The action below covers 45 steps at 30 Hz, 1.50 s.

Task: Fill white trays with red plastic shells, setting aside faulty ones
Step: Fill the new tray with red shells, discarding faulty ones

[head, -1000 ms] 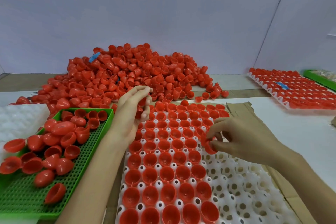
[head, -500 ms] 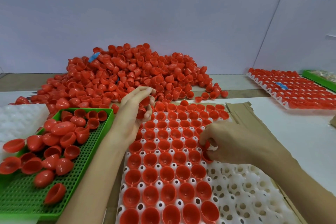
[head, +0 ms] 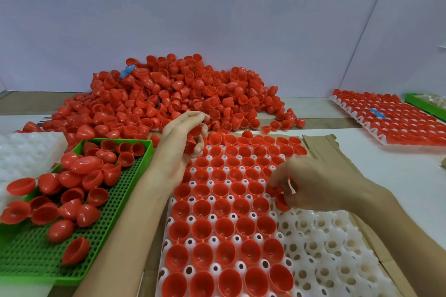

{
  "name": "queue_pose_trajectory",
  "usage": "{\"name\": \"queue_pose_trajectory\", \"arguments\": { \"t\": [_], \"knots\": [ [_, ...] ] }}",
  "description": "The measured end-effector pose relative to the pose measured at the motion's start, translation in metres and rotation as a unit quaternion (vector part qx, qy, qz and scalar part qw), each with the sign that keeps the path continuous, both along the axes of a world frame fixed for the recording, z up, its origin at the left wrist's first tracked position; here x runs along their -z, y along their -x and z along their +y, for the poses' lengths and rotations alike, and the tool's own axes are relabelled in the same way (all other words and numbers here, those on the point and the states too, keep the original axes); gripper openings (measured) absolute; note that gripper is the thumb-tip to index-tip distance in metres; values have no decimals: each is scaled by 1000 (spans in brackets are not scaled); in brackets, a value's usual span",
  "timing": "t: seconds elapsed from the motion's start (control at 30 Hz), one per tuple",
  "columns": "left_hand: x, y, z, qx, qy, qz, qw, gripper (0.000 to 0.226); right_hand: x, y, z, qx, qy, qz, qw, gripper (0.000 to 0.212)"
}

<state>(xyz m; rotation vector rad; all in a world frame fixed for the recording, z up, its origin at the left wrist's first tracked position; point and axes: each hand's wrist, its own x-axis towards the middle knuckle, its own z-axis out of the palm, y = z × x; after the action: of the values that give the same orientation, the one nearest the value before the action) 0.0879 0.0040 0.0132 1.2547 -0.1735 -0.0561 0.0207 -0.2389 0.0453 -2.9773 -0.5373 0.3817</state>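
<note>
**Red shell**: one, pinched between the thumb and fingertips of the right hand. It was held low over the white tray, at the border between its filled and bare pockets. A second red piece showed under the same fingers; whether it was gripped or already seated could not be told.

**White tray:** it lay on a sheet of cardboard. The left and far pockets held rows of seated shells, open side up. The near right part was bare white pockets with round holes.

**Left hand**: it was over the tray's far left corner, with fingers curled round a small clutch of shells.

**Heap of loose shells**: it lay behind the tray, against the pale wall. A blue scrap lay near its top.

**Green basket**: perforated, it sat left of the tray, just beside the left forearm. It held set-aside shells, some dome up and some open side up.

**Spare tray**: white and moulded, at the left edge beyond the basket.

**Full tray**: it stood well apart at the right, every visible pocket red, with a blue tag lying on it. A green rim showed just beyond it, its contents too blurred to name.
</note>
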Motion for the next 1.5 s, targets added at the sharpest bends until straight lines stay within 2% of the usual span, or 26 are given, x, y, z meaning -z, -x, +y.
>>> {"name": "queue_pose_trajectory", "arguments": {
  "t": [0.5, 0.67, 0.8, 0.93, 0.97, 1.03, 1.1, 1.23, 1.5],
  "knots": [
    [-1, 1, -2, 23, 9, 4, 1000, 26, 9, 4, 5, 3, 22, -31, 999, 26],
    [-1, 2, -2, 17, 5, 10, 1000, 24, 3, 5, -5, 13, -53, -19, 998, 17],
    [-1, 1, -2, 19, 2, 11, 1000, 23, 3, 8, -10, 0, -73, -2, 997, 14],
    [0, 2, -1, 19, 1, 10, 1000, 23, 2, 13, -7, -10, -132, -127, 983, 12],
    [0, 2, -1, 19, 0, 10, 1000, 22, 3, 15, -5, -30, -142, -125, 982, 11],
    [0, 2, -2, 20, 0, 11, 1000, 22, 6, 19, 0, -73, -153, -64, 983, 9],
    [0, 2, -2, 19, -2, 11, 1000, 22, 10, 20, 1, -85, -129, -21, 988, 10],
    [-1, 2, -2, 18, 0, 12, 1000, 21, 13, 17, 0, -78, -146, -6, 986, 11],
    [-2, 2, -1, 19, 1, 14, 1000, 22, 13, 9, -5, -31, -315, 19, 948, 13]
  ]
}}
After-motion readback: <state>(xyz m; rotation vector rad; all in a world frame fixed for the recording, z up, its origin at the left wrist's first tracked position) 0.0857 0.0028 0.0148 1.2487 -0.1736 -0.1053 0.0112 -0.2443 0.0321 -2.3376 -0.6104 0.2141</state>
